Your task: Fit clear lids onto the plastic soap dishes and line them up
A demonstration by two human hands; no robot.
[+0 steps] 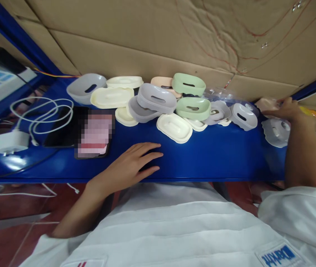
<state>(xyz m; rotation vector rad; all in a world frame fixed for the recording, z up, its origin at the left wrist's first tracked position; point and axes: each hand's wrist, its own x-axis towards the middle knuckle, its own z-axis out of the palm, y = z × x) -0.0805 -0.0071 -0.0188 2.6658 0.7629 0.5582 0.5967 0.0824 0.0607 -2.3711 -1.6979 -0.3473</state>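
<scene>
My left hand (pixel 131 163) lies palm down near the table's front edge, fingers spread, holding nothing. A cream oval tray (pixel 174 128) is the closest piece beyond its fingertips. At the far right my right hand (pixel 282 111) is stretched out, its fingers around a peach soap dish (pixel 267 105); the grip is partly hidden. Just below that hand sits a translucent soap dish (pixel 276 131). Across the back are several slotted soap dishes, among them a grey one (pixel 158 98), a green one (pixel 189 84) and a white one (pixel 244 116), some stacked on others.
On the left of the blue table (pixel 216 163) lie a phone (pixel 95 135), a black tablet-like slab (pixel 63 128), and a white charger (pixel 11 141) with a coiled cable. A cardboard panel (pixel 135 33) with thin red wires rises behind. Blue frame posts stand at both sides.
</scene>
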